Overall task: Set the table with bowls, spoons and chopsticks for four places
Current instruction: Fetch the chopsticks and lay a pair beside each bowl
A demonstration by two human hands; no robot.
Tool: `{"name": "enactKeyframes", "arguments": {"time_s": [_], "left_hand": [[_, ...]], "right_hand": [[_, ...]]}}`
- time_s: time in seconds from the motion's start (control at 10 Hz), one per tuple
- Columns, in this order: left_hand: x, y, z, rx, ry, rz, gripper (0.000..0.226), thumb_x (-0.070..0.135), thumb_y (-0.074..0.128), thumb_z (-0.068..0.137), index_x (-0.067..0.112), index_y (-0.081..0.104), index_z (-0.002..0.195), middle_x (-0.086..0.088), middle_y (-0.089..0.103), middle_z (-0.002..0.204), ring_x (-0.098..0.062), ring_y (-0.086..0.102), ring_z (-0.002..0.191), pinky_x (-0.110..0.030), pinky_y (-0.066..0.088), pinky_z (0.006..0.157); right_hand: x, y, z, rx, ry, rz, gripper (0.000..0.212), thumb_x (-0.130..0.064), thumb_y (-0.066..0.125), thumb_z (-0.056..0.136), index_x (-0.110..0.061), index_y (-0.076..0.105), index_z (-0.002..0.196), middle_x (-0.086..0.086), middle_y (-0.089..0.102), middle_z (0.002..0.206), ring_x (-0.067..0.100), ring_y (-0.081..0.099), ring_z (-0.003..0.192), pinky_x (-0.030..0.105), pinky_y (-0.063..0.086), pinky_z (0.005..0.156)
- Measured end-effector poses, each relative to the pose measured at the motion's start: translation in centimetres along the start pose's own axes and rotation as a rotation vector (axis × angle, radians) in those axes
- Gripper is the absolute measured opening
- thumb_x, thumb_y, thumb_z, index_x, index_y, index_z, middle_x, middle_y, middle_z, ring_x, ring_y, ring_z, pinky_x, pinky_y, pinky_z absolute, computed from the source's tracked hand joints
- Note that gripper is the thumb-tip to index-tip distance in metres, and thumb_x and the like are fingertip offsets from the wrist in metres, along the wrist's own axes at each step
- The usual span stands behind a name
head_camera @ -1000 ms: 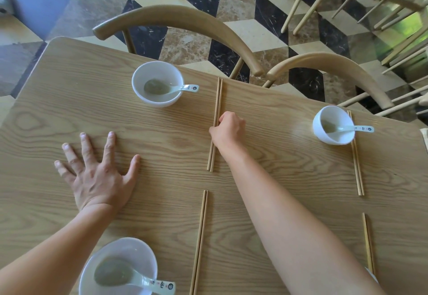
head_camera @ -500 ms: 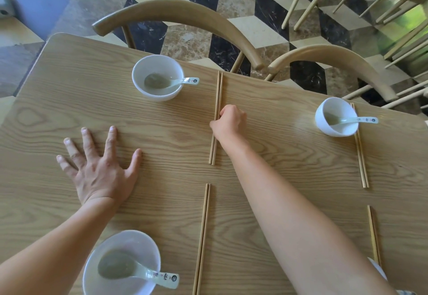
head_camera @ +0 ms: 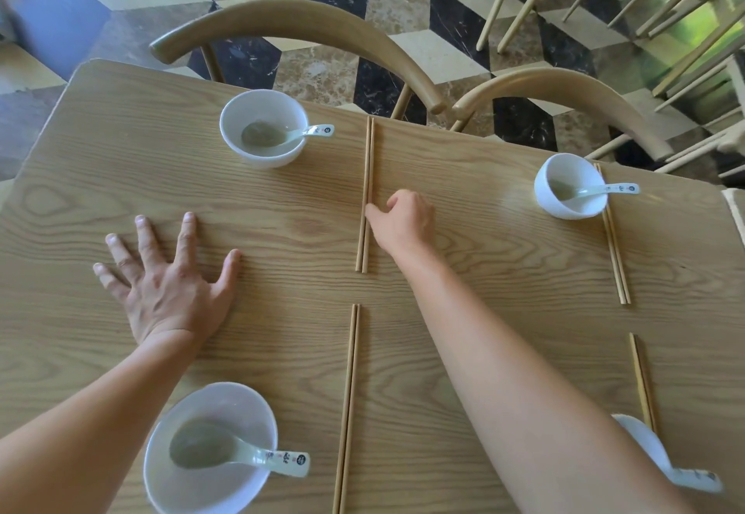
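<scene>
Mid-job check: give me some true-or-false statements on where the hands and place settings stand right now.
1. The left hand lies flat on the table, fingers spread. True.
2. The right hand is lifting a bowl. False: its thumb touches the far middle chopsticks, which lie on the table.
3. The far left bowl holds a spoon. True.
4. No chopsticks lie on the right side. False: one pair lies beside the far right bowl.

A dining room: a light wooden worktop (head_camera: 121, 174) laid with white bowls (head_camera: 262, 160) and spoons (head_camera: 282, 135), two curved-back wooden chairs (head_camera: 306, 25) drawn up at its far edge. The floor (head_camera: 403, 5) is polished stone in a cube pattern, with more wooden chairs (head_camera: 527, 5) beyond.
</scene>
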State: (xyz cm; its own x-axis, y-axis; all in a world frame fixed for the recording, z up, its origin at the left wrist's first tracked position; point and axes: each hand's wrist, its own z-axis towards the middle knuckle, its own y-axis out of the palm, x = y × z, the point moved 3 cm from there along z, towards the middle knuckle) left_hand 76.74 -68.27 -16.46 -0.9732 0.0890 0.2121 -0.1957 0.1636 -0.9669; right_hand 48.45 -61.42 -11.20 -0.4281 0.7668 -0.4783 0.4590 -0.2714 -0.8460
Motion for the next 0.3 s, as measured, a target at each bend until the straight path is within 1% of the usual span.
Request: {"name": "enactKeyframes", "arguments": {"time_s": [0.1, 0.2, 0.3], "left_hand": [[-0.1, -0.7, -0.2, -0.06, 0.003, 0.03, 0.082, 0.084, 0.029, 0.082, 0.044, 0.02, 0.152, -0.009, 0.005, 0.167, -0.038, -0.005, 0.152, -0.057, -0.006, 0.12], [-0.3, -3.4, 0.5, -0.255, -0.001, 0.108, 0.077, 0.081, 0.039, 0.082, 0.044, 0.025, 0.149, -0.007, 0.017, 0.163, -0.039, 0.014, 0.148, -0.055, 0.017, 0.117], [-1.2, -7.4, -1.6, -0.372, -0.005, 0.076, 0.064, 0.06, 0.054, 0.083, 0.027, 0.05, 0.138, -0.016, 0.049, 0.142, -0.039, 0.045, 0.13, -0.045, 0.041, 0.104]], "right_hand": [[4.3, -0.6, -3.9, 0.003, 0.021, -0.088, 0.03, -0.03, 0.06, 0.09, -0.006, 0.066, 0.106, 0.014, 0.064, 0.114, 0.033, 0.054, 0.115, 0.035, 0.042, 0.096], [9.0, -1.1, -9.7, -0.011, 0.044, -0.169, 0.027, -0.027, 0.059, 0.089, -0.009, 0.065, 0.108, 0.011, 0.053, 0.122, 0.032, 0.049, 0.118, 0.035, 0.04, 0.102], [12.5, -1.5, -16.4, -0.149, 0.051, -0.268, 0.038, -0.026, 0.051, 0.095, -0.015, 0.053, 0.132, 0.009, 0.033, 0.15, 0.031, 0.031, 0.139, 0.035, 0.027, 0.115]]}}
